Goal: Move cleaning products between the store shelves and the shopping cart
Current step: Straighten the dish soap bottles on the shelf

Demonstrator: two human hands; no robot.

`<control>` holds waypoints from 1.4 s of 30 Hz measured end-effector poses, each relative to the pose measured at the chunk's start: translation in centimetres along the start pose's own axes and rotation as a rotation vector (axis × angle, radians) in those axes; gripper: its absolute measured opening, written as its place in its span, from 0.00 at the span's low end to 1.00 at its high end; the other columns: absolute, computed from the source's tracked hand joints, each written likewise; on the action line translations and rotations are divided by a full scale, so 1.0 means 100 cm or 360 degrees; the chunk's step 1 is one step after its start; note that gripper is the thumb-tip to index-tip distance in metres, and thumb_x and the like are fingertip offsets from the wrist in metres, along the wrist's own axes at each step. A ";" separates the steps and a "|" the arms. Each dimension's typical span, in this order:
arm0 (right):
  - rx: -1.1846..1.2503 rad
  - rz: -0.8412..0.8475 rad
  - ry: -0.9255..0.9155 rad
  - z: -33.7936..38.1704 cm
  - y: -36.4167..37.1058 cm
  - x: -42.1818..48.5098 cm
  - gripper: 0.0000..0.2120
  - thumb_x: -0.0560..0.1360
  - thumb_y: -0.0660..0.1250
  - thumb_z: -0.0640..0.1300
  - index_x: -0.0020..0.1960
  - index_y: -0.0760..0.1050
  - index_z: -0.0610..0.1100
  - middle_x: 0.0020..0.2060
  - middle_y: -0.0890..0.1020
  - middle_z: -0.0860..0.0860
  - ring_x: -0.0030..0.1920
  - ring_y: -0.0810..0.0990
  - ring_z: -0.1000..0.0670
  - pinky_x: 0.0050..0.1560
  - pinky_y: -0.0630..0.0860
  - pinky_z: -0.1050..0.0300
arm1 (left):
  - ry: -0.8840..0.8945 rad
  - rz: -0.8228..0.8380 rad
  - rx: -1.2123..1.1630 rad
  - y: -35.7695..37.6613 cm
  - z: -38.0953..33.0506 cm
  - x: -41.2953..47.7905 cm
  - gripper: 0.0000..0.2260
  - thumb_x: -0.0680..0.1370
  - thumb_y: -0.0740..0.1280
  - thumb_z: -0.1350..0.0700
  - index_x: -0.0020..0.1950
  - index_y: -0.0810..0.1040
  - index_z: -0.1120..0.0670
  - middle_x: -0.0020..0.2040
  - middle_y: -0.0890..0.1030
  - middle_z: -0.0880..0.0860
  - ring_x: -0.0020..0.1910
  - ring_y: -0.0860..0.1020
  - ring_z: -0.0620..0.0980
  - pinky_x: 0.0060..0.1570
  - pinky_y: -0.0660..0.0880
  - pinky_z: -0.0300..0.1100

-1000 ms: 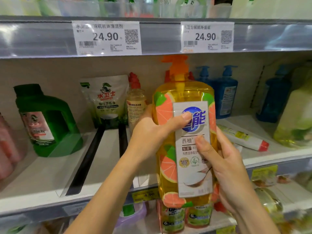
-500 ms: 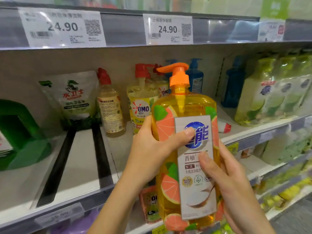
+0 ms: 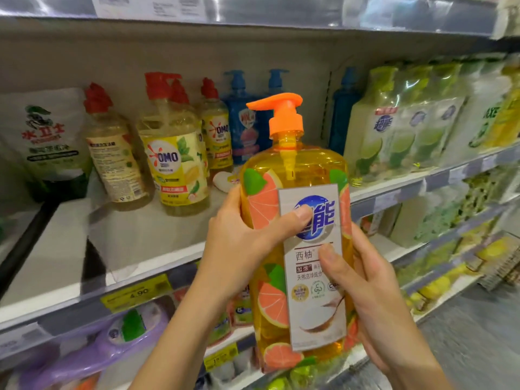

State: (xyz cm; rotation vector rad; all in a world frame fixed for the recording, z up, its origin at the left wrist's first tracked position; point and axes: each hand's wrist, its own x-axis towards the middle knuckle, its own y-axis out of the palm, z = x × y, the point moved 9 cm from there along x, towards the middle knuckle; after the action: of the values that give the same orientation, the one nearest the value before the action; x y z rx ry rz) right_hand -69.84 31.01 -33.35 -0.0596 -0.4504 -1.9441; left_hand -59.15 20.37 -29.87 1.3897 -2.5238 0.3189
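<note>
A large orange pump bottle of grapefruit dish soap [image 3: 295, 175] with an orange pump head is held upright in front of the store shelf [image 3: 140, 240]. My left hand [image 3: 242, 246] grips its left side, thumb across the white label. My right hand [image 3: 365, 302] grips the lower right side, thumb on the label. The bottle is off the shelf, in the air before its front edge. No shopping cart is in view.
On the shelf behind stand yellow OMO bottles [image 3: 177, 164] with red caps, a white refill pouch [image 3: 47, 142], blue pump bottles [image 3: 242, 122] and green lime refill packs [image 3: 394, 130]. Lower shelves hold a purple bottle [image 3: 112, 342] and more packs. Grey floor lies at the lower right.
The view has swung right and the bottle has come further out from the shelf toward me. Both hands keep the same grip on it.
</note>
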 end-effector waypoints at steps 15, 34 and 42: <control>-0.0090 0.0066 0.0148 0.004 -0.209 0.025 0.26 0.67 0.74 0.36 0.61 0.73 0.53 0.50 0.86 0.53 0.49 0.85 0.54 0.42 0.80 0.64 | -0.0117 -0.0149 0.0037 0.184 0.052 0.025 0.30 0.60 0.76 0.42 0.59 0.76 0.50 0.51 0.85 0.48 0.51 0.83 0.48 0.53 0.79 0.54; -0.0212 0.0194 0.0273 -0.037 -0.335 0.088 0.32 0.68 0.77 0.43 0.68 0.68 0.52 0.59 0.82 0.50 0.58 0.82 0.49 0.51 0.80 0.58 | -0.0075 -0.0108 0.0186 0.288 0.117 0.097 0.32 0.59 0.77 0.41 0.60 0.73 0.46 0.53 0.83 0.43 0.53 0.82 0.43 0.53 0.79 0.51; -0.0272 0.0464 0.0407 -0.064 -0.408 0.119 0.34 0.64 0.77 0.38 0.65 0.66 0.48 0.53 0.84 0.56 0.54 0.82 0.56 0.50 0.79 0.63 | -0.0074 -0.0258 0.0186 0.346 0.153 0.106 0.36 0.61 0.79 0.46 0.66 0.69 0.48 0.57 0.81 0.45 0.57 0.80 0.45 0.55 0.78 0.51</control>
State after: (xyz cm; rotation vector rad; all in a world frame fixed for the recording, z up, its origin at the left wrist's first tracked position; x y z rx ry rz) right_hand -110.27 32.30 -47.93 0.0131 -0.0981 -1.6703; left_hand -95.58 25.35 -43.60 1.6520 -2.4432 0.4130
